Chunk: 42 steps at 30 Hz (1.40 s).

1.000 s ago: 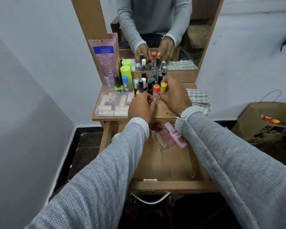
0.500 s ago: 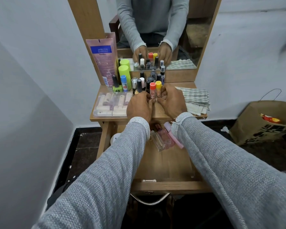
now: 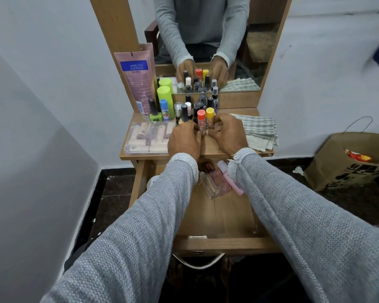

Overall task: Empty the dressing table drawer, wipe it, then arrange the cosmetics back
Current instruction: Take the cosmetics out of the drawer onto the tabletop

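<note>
On the dressing table top (image 3: pixel 208 149) my left hand (image 3: pixel 184 142) pinches the base of an upright orange-capped tube (image 3: pixel 201 118). My right hand (image 3: pixel 228 134) curls round a yellow-capped tube (image 3: pixel 210 115) standing right beside it. Behind them is a cluster of small dark-capped bottles (image 3: pixel 195 106). The drawer (image 3: pixel 217 215) below is pulled out. A clear glass bottle (image 3: pixel 209 185) and pink bottles (image 3: pixel 228 180) lie at its back, partly hidden by my sleeves.
A checked cloth (image 3: pixel 257 132) lies at the table's right end. At the left are a clear box of tubes (image 3: pixel 147 137), a pink lotion tube (image 3: pixel 136 79) and a green can (image 3: pixel 164 99). The mirror (image 3: pixel 206 40) stands behind. A paper bag (image 3: pixel 348 162) sits on the floor.
My right hand has brought the yellow-capped tube left until it stands against the orange-capped one. Both hands have closed in around the pair.
</note>
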{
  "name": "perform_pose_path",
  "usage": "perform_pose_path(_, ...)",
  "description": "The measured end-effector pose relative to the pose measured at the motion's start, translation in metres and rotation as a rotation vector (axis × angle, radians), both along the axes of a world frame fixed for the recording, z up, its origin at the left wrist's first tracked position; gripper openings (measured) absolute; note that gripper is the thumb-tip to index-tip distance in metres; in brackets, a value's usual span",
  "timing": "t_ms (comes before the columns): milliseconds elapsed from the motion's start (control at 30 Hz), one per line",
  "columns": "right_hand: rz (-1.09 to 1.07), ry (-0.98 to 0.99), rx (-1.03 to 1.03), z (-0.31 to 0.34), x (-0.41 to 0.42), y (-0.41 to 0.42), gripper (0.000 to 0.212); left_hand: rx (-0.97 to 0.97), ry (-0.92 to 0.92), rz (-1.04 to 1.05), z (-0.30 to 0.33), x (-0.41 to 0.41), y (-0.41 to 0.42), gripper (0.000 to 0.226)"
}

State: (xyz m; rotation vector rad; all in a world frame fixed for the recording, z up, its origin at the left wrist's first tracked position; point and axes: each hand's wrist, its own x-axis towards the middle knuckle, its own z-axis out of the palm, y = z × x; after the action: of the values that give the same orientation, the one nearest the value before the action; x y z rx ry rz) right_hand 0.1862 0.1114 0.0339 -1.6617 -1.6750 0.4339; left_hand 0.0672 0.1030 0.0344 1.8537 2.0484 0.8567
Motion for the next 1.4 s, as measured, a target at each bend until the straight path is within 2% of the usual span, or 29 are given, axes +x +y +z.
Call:
perform_pose_path(233, 0.033, 0.036, 0.01, -0.0016, 0.0045, 0.0023, 0.016, -0.01, 0.0, 0.002, 0.0009, 0.0001, 0.0009, 0.023)
perform_pose_path(600, 0.036, 0.081, -0.031, 0.0018, 0.0054, 0.0012, 0.026, 0.002, -0.004, 0.004, -0.0003, 0.0002, 0.0017, 0.023)
perform_pose_path(967, 0.0, 0.036, 0.008, -0.0036, 0.0039, 0.0066, 0.015, -0.021, 0.009, -0.008, -0.0016, -0.002, 0.0062, 0.02)
perform_pose_path(1400, -0.014, 0.013, 0.007, -0.0061, 0.0023, 0.0049, 0.02, -0.023, 0.002, -0.005, -0.0021, -0.0023, 0.0059, 0.019)
